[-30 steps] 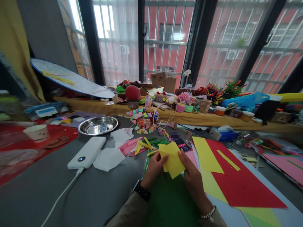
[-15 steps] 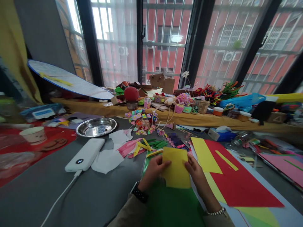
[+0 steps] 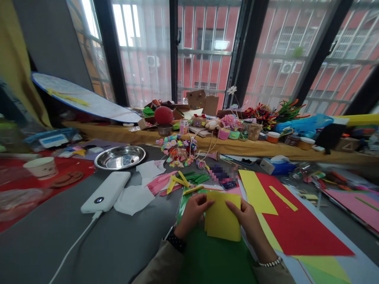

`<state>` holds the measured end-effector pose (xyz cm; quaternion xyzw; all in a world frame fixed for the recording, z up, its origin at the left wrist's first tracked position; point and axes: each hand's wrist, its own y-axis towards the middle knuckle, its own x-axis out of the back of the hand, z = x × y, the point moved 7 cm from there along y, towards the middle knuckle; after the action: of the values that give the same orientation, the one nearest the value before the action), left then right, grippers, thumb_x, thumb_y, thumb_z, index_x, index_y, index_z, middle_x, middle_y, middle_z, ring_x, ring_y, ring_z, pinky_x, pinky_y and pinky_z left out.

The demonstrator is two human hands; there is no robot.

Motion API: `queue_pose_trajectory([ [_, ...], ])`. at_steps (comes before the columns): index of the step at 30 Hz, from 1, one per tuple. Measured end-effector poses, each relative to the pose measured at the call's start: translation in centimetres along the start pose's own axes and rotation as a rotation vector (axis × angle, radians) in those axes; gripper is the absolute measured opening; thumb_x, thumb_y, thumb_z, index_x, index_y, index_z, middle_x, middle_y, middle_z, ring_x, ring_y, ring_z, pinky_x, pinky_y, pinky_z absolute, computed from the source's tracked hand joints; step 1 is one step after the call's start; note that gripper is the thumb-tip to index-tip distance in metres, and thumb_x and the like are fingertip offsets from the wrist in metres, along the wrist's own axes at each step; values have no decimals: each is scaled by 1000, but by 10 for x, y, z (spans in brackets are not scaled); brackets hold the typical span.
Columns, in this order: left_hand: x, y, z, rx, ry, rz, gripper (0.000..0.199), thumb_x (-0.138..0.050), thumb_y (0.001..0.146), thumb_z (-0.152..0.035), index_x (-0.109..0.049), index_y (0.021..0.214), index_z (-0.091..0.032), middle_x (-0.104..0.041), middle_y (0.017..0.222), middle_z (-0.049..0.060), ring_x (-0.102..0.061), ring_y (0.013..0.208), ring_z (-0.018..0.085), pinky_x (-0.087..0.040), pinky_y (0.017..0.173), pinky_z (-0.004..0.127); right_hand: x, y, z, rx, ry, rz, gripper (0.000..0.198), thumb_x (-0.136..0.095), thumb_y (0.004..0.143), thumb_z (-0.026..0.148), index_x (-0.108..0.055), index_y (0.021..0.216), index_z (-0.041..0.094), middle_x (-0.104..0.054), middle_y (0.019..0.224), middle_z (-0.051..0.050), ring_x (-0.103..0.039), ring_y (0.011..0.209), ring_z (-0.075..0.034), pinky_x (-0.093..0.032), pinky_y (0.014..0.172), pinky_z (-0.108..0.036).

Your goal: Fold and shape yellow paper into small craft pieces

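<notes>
Between my two hands is a roughly square piece of yellow paper [image 3: 223, 219], in what look like two layers, the rear one peeking out at the lower left. My left hand [image 3: 194, 213] pinches its left edge, thumb on the front. On the upper right, my right hand [image 3: 247, 217] grips it with the thumb pressed on the face and the fingers behind, hidden. Beneath the hands lies a dark green sheet [image 3: 213, 258]. Just beyond them are strips of yellow paper [image 3: 194, 190] and folded green strips [image 3: 197, 178].
To the right, a red sheet [image 3: 308, 228] lies partly under a yellow sheet [image 3: 257, 191]. A white power bank [image 3: 108, 191] with a cable, torn white paper [image 3: 134, 200] and a metal plate [image 3: 120, 157] lie left. Craft pieces crowd the windowsill [image 3: 189, 142].
The yellow paper has shifted slightly right and down, and its two layers now show offset. My right thumb has moved further onto its face.
</notes>
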<state>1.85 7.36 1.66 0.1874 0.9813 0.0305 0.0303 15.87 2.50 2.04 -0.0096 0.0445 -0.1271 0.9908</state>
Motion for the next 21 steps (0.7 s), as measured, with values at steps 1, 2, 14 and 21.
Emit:
queue_pose_trajectory([
  [1,-1,0,0,-1,17,8,21,-60,59,-33,-61,67,-13,-60,68,4,-54,63,15,-40,54,21,1,1,-1,8,-21,-7,34,-63,56,39,-57,76,12,-64,68,-7,-59,63,-24,-45,50,-29],
  [2,-2,0,0,-6,35,27,22,-59,60,-34,-61,67,-13,-60,66,4,-54,60,14,-40,52,20,2,2,-2,14,-37,-11,35,-62,56,40,-57,76,12,-64,69,-7,-59,63,-24,-45,51,-29],
  [14,0,-1,5,46,55,-11,29,-56,61,-40,-53,51,-13,-50,49,-1,-47,46,11,-36,43,20,5,5,-11,15,-132,-30,40,-57,59,47,-58,77,12,-65,68,-7,-59,64,-23,-45,51,-28],
  [21,-3,-2,2,51,21,9,27,-57,61,-39,-56,53,-13,-52,51,-1,-48,48,11,-38,46,20,5,6,-13,27,-116,-37,39,-56,61,46,-56,79,12,-64,69,-7,-59,64,-23,-46,51,-29],
])
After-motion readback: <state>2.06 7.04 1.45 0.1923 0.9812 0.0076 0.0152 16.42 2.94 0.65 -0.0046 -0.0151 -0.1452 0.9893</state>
